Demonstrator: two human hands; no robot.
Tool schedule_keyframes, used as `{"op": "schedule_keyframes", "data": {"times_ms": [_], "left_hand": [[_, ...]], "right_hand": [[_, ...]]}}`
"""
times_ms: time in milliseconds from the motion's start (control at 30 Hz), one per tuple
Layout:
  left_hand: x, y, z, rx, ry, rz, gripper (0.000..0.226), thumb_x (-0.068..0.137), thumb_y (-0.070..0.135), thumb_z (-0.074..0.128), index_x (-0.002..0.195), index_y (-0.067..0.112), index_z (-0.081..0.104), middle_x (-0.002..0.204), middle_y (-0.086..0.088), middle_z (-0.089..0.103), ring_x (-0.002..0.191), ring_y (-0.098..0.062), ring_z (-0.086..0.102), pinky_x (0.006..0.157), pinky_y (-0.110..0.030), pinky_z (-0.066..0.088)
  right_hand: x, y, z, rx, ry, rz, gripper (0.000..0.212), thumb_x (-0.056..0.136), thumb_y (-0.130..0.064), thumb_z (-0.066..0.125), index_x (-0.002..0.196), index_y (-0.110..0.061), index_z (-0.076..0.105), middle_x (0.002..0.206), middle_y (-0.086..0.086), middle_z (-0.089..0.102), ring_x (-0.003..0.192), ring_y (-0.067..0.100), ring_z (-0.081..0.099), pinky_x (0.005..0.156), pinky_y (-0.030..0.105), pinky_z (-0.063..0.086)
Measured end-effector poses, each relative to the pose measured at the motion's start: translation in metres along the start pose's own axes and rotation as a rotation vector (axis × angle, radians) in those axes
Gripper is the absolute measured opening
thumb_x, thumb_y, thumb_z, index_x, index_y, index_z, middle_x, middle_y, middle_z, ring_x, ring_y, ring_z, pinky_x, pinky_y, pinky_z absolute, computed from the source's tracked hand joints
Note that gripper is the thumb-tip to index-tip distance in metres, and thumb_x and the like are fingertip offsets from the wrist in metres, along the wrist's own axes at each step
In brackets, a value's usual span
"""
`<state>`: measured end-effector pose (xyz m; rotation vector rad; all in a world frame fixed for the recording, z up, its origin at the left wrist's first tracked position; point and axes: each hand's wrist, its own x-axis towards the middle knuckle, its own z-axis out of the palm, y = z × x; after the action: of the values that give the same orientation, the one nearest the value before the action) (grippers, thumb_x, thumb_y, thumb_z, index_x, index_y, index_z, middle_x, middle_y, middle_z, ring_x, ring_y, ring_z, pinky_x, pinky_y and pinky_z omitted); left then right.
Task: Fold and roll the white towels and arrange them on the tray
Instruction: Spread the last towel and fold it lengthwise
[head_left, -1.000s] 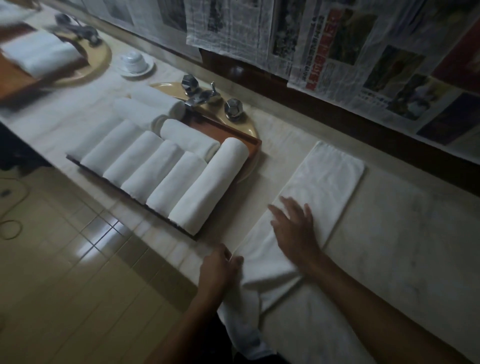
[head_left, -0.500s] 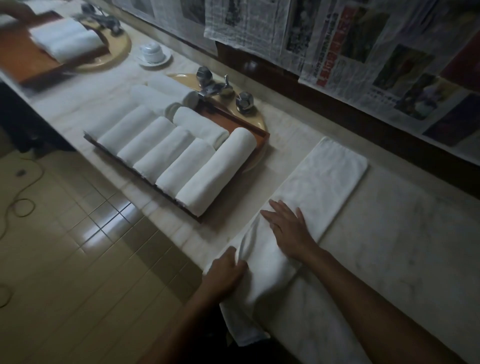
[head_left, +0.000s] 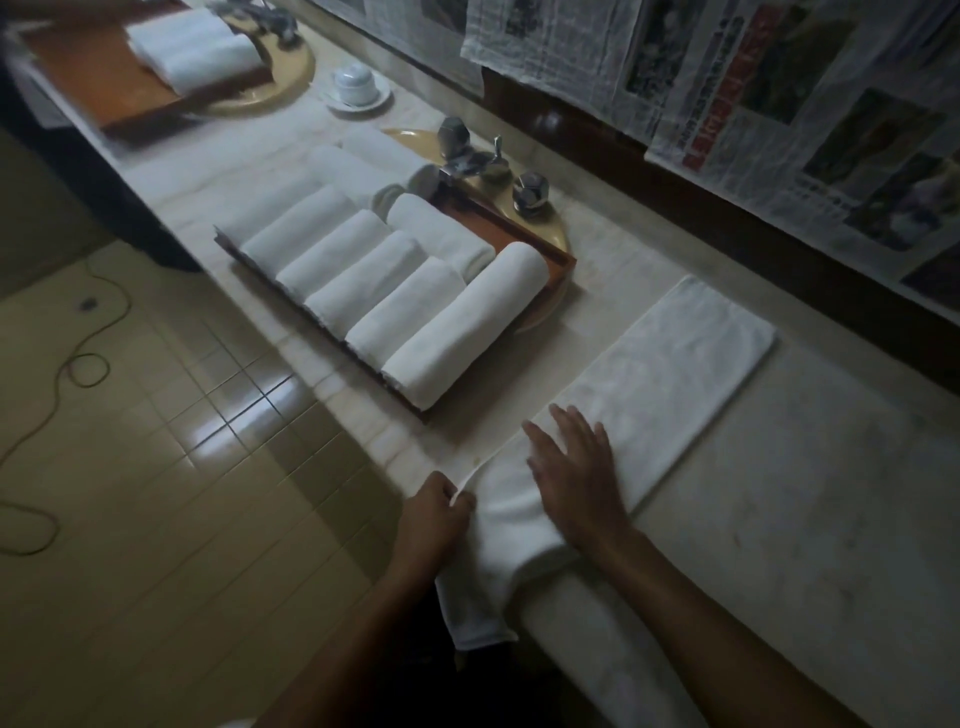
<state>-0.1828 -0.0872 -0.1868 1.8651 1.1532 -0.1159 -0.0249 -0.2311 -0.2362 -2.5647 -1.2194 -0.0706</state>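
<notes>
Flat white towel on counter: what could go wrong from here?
Folded white towel: near end hangs over the marble counter edge; if the left hand, pinching its edge, lets go, it may slide off. Cloth bunches beneath the flat right hand, so a roll started there could turn lopsided.

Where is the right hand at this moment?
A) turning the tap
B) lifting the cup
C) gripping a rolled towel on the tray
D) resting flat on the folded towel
D: the right hand lies spread, palm down, on the folded towel on the counter, while the left hand pinches the towel's near edge.
</notes>
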Motion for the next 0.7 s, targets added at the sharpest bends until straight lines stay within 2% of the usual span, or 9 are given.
{"op": "schedule_keyframes", "data": {"times_ms": [67,133,233,300,400,500,567,633,700], "left_hand": [[-0.001,0.002,-0.001,-0.032,-0.019,-0.014,0.015,0.098,0.031,0.061,0.091,0.019,0.056,0.089,-0.001,0.066,0.082,-0.021,0.067,0.078,-0.047,0.061],[-0.004,0.005,-0.005,-0.077,-0.093,-0.056,0.012,0.096,0.029,0.064,0.096,0.019,0.057,0.096,-0.001,0.065,0.088,-0.020,0.066,0.081,-0.045,0.061],[-0.014,0.000,-0.017,-0.242,-0.380,-0.174,0.028,0.080,0.027,0.071,0.103,0.012,0.064,0.103,-0.008,0.067,0.092,-0.025,0.066,0.086,-0.042,0.057],[-0.025,-0.011,-0.024,-0.212,-0.515,-0.161,0.042,0.068,0.034,0.070,0.101,0.008,0.069,0.102,-0.013,0.071,0.091,-0.028,0.069,0.089,-0.046,0.058],[-0.038,-0.036,-0.027,-0.032,-0.507,-0.032,0.052,0.060,0.038,0.062,0.104,0.012,0.071,0.111,-0.014,0.071,0.098,-0.027,0.070,0.089,-0.046,0.060],[-0.044,-0.050,-0.028,-0.334,-0.557,-0.071,0.051,0.064,0.022,0.066,0.115,0.018,0.068,0.120,-0.015,0.070,0.108,-0.029,0.069,0.095,-0.049,0.057],[-0.047,-0.052,-0.034,-0.462,-0.659,-0.050,0.051,0.071,0.014,0.061,0.123,0.015,0.065,0.119,-0.011,0.071,0.104,-0.021,0.070,0.088,-0.036,0.058],[-0.047,-0.061,-0.037,-0.337,-0.668,0.040,0.049,0.076,0.019,0.060,0.124,0.022,0.065,0.118,-0.002,0.073,0.104,-0.016,0.071,0.087,-0.030,0.057],[-0.047,-0.072,-0.036,-0.089,-0.511,0.050,0.049,0.075,0.028,0.059,0.124,0.030,0.063,0.118,0.002,0.071,0.105,-0.019,0.069,0.093,-0.038,0.057]], "right_hand": [[-0.011,-0.008,0.010,0.037,-0.038,-0.071,0.044,0.102,-0.037,0.047,0.145,-0.027,0.055,0.158,0.009,0.045,0.148,0.030,0.038,0.117,0.059,0.033],[-0.018,-0.004,0.015,0.051,-0.063,-0.089,0.045,0.105,-0.040,0.043,0.148,-0.029,0.052,0.162,0.005,0.039,0.152,0.026,0.032,0.122,0.055,0.026],[-0.013,0.002,0.011,0.035,-0.141,-0.094,0.049,0.106,-0.045,0.035,0.153,-0.032,0.043,0.167,0.001,0.030,0.156,0.020,0.021,0.125,0.051,0.019],[-0.011,0.004,0.010,0.025,-0.160,-0.091,0.051,0.106,-0.046,0.034,0.154,-0.033,0.041,0.168,0.000,0.029,0.156,0.019,0.018,0.126,0.048,0.015],[-0.010,0.006,0.009,0.013,-0.152,-0.085,0.052,0.105,-0.047,0.033,0.155,-0.033,0.040,0.167,-0.001,0.029,0.156,0.018,0.019,0.126,0.047,0.015],[-0.010,0.004,0.008,0.022,-0.150,-0.077,0.052,0.105,-0.047,0.032,0.155,-0.033,0.040,0.167,-0.001,0.029,0.156,0.018,0.020,0.126,0.048,0.016],[-0.010,0.002,0.008,0.036,-0.129,-0.081,0.051,0.105,-0.046,0.034,0.154,-0.032,0.042,0.166,0.000,0.032,0.155,0.020,0.024,0.124,0.048,0.017],[-0.010,0.002,0.010,0.031,-0.112,-0.091,0.051,0.105,-0.045,0.035,0.153,-0.032,0.044,0.165,0.001,0.034,0.154,0.021,0.027,0.124,0.048,0.017],[-0.009,0.003,0.010,0.025,-0.105,-0.086,0.051,0.104,-0.044,0.036,0.153,-0.032,0.045,0.165,0.002,0.034,0.154,0.022,0.028,0.124,0.047,0.017]]}}
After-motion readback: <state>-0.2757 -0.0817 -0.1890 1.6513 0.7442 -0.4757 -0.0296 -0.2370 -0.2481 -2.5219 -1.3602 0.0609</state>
